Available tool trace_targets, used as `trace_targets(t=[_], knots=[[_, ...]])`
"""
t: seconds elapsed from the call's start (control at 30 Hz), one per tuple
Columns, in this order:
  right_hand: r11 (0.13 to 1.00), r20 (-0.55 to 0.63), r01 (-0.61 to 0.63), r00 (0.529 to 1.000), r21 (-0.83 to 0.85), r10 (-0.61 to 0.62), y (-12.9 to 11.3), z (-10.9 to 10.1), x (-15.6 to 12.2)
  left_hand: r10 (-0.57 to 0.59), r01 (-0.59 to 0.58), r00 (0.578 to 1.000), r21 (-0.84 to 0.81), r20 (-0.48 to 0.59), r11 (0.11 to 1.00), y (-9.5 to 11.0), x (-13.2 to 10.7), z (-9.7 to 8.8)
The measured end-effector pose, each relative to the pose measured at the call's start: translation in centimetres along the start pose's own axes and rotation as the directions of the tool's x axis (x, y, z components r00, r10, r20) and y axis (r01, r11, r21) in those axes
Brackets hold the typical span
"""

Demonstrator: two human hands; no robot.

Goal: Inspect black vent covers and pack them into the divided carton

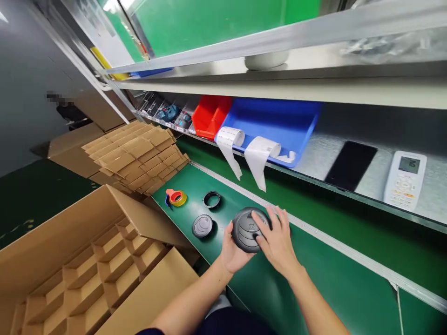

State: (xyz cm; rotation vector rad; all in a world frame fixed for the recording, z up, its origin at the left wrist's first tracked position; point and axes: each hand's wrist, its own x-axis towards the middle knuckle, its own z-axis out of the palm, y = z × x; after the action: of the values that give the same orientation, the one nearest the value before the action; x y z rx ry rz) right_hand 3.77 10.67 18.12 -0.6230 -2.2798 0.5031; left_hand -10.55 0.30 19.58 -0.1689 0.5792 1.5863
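Note:
A round dark grey air vent with curved slats and a small raised mark on its face is in front of me above the bench. My left hand grips it from the left and below, with the thumb at its rim. Across the vent's right side lies my right hand; its thumb and index finger touch the face while the other fingers are spread. Left of my hands, a similar vent rests on the green bench. Behind that vent lies a black ring.
A tape roll lies at the bench's left end, near stacked cardboard dividers. An open carton with divided compartments stands at lower left. The shelf holds a red bin, blue tray, label rolls, phone and remote.

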Motion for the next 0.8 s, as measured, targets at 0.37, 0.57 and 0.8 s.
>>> trace_targets(t=[0.37,0.57,0.8], knots=[[0.95,-0.005,0.018,1.0,0.31,-0.017,-7.7,6.0,4.9,0.122,-0.099,0.973,-0.124,0.194,0.987,7.5,-6.1,-4.5],[0.797,0.116,-0.217,0.976,0.564,0.184,-9.8,7.2,6.1,0.191,-0.185,0.932,-0.049,0.309,0.982,8.0,-7.5,-6.5],[0.731,0.246,-0.338,0.94,0.593,0.235,-11.1,6.6,7.2,0.204,-0.209,0.922,-0.018,0.33,0.978,7.2,-7.9,-6.1]])
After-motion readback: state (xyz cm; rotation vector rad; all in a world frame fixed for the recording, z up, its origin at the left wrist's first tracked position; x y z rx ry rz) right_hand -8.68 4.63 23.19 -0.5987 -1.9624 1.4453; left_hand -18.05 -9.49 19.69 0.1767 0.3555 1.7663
